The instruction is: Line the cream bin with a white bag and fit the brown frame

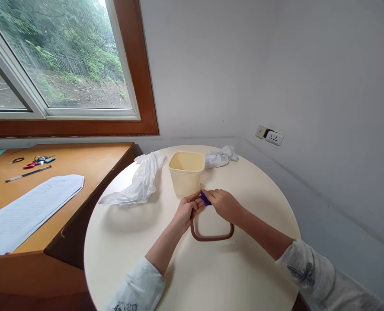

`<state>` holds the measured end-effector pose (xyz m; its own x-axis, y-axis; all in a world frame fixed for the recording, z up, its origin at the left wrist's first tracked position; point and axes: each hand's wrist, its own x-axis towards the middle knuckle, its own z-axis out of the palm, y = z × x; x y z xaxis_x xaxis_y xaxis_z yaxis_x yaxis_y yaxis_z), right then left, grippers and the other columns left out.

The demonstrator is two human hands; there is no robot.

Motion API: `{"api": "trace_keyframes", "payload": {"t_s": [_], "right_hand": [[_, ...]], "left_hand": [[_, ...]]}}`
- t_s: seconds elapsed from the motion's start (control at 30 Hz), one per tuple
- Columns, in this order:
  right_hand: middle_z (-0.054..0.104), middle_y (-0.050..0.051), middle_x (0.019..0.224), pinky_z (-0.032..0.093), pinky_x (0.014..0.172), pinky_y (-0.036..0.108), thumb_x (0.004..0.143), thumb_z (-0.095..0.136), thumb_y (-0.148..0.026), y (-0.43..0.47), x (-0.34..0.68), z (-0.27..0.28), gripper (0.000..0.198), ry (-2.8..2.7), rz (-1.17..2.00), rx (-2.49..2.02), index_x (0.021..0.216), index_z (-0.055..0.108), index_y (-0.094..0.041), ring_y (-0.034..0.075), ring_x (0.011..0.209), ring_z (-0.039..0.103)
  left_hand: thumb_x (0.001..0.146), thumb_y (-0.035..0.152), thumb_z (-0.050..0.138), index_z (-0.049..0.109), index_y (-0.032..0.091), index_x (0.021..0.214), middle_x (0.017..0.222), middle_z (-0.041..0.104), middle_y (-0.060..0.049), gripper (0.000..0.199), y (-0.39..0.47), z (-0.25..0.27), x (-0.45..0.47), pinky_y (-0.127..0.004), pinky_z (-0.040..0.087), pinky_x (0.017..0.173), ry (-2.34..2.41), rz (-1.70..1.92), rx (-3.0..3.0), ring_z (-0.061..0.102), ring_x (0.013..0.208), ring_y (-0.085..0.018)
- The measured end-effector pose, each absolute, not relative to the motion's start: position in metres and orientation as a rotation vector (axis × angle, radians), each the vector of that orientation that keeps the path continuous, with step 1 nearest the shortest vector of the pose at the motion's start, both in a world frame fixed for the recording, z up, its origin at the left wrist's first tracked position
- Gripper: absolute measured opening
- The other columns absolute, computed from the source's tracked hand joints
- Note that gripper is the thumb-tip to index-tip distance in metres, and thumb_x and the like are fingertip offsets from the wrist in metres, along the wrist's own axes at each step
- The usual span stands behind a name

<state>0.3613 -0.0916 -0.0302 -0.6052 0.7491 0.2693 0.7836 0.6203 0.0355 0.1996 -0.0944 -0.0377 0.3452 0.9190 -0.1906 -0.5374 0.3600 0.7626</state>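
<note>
Both hands meet over the middle of the round table, just in front of a cream plastic bin with ribbed sides, standing upright. Between my fingers is a small, crumpled dark purple piece, perhaps thin plastic; most of it is hidden. My left hand grips it from the left, and my right hand closes on it from above and the right. A brown rounded-square ring, like a bin's rim, shows below both hands. Its far side is covered by them, and I cannot tell whether the left hand also touches it.
A crumpled white plastic bag lies left of the bin, and a clear bunched bag behind it to the right. On the wooden desk are papers, a pen and keys. A wall socket is at right.
</note>
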Motion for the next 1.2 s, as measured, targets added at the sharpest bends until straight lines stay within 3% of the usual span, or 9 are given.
{"api": "trace_keyframes", "payload": {"t_s": [0.13, 0.27, 0.4, 0.53, 0.7, 0.8, 1.03, 1.1, 1.2], "right_hand": [[0.063, 0.013, 0.097, 0.047, 0.077, 0.033, 0.084, 0.028, -0.005, -0.095, 0.377, -0.040, 0.045, -2.368, -0.136, -1.409, 0.125, 0.048, -0.011, 0.021, 0.087, 0.058], [0.063, 0.012, 0.104, 0.047, 0.082, 0.033, 0.088, 0.030, -0.017, -0.106, 0.379, -0.050, 0.040, -1.886, 0.087, -1.452, 0.124, 0.048, -0.013, 0.020, 0.092, 0.059], [0.066, 0.007, 0.091, 0.048, 0.077, 0.032, 0.086, 0.038, -0.028, -0.121, 0.367, -0.054, 0.035, -1.497, 0.356, -1.485, 0.114, 0.056, -0.018, 0.018, 0.081, 0.061], [0.066, 0.004, 0.075, 0.051, 0.067, 0.034, 0.079, 0.051, -0.037, -0.125, 0.347, -0.058, 0.031, -1.053, 0.844, -1.327, 0.097, 0.062, -0.015, 0.017, 0.066, 0.061], [0.066, 0.007, 0.080, 0.052, 0.069, 0.034, 0.064, 0.068, -0.032, -0.133, 0.308, -0.063, 0.028, -0.546, 1.413, -0.947, 0.084, 0.061, -0.014, 0.019, 0.076, 0.064], [0.066, 0.007, 0.081, 0.051, 0.067, 0.032, 0.065, 0.066, -0.028, -0.145, 0.290, -0.063, 0.023, -0.565, 1.561, -0.906, 0.082, 0.060, -0.015, 0.018, 0.077, 0.062], [0.056, -0.001, 0.058, 0.034, 0.039, 0.020, 0.073, 0.056, -0.035, -0.141, 0.316, -0.062, 0.020, -0.970, 1.428, -1.182, 0.073, 0.055, -0.016, 0.008, 0.043, 0.046], [0.059, 0.000, 0.062, 0.036, 0.040, 0.022, 0.077, 0.049, -0.035, -0.132, 0.341, -0.061, 0.021, -1.149, 1.204, -1.439, 0.081, 0.058, -0.016, 0.010, 0.043, 0.049], [0.064, 0.005, 0.069, 0.041, 0.051, 0.024, 0.084, 0.038, -0.026, -0.115, 0.386, -0.059, 0.024, -1.596, 0.576, -1.813, 0.082, 0.060, -0.016, 0.014, 0.056, 0.057]], "left_hand": [[0.049, -0.008, 0.041, 0.060, 0.008, 0.103, 0.092, 0.070, -0.009, 0.060, -0.099, -0.030, 0.202, -0.034, 0.040, 0.101, 0.698, 1.120, 0.679, 0.064, 0.094, -0.019], [0.053, -0.004, 0.043, 0.059, 0.008, 0.109, 0.105, 0.067, -0.012, 0.059, -0.109, -0.021, 0.206, -0.041, 0.038, 0.102, 0.690, 1.223, 0.778, 0.064, 0.097, -0.024], [0.061, 0.002, 0.047, 0.061, 0.012, 0.107, 0.111, 0.064, -0.011, 0.050, -0.120, -0.011, 0.209, -0.044, 0.042, 0.098, 0.686, 1.408, 0.899, 0.065, 0.093, -0.024], [0.065, 0.004, 0.049, 0.063, 0.017, 0.104, 0.111, 0.064, -0.008, 0.044, -0.129, -0.005, 0.211, -0.042, 0.044, 0.096, 0.670, 1.558, 0.959, 0.064, 0.096, -0.025], [0.069, 0.005, 0.051, 0.065, 0.019, 0.104, 0.114, 0.063, -0.005, 0.040, -0.135, -0.007, 0.213, -0.036, 0.042, 0.099, 0.672, 1.609, 1.094, 0.058, 0.107, -0.025], [0.071, 0.005, 0.052, 0.066, 0.018, 0.102, 0.114, 0.063, -0.005, 0.036, -0.135, -0.010, 0.213, -0.033, 0.037, 0.103, 0.727, 1.654, 1.121, 0.052, 0.114, -0.025], [0.080, 0.022, 0.058, 0.054, 0.024, 0.107, 0.101, 0.062, -0.005, 0.027, -0.133, -0.017, 0.217, -0.032, 0.038, 0.098, 0.773, 1.628, 1.088, 0.056, 0.104, -0.020], [0.080, 0.025, 0.059, 0.048, 0.027, 0.116, 0.104, 0.058, -0.004, 0.037, -0.131, -0.023, 0.218, -0.031, 0.038, 0.096, 0.820, 1.558, 1.159, 0.054, 0.103, -0.019], [0.079, 0.028, 0.059, 0.044, 0.029, 0.125, 0.115, 0.051, -0.006, 0.048, -0.127, -0.032, 0.220, -0.032, 0.033, 0.099, 0.954, 1.432, 1.301, 0.047, 0.109, -0.020]]}}
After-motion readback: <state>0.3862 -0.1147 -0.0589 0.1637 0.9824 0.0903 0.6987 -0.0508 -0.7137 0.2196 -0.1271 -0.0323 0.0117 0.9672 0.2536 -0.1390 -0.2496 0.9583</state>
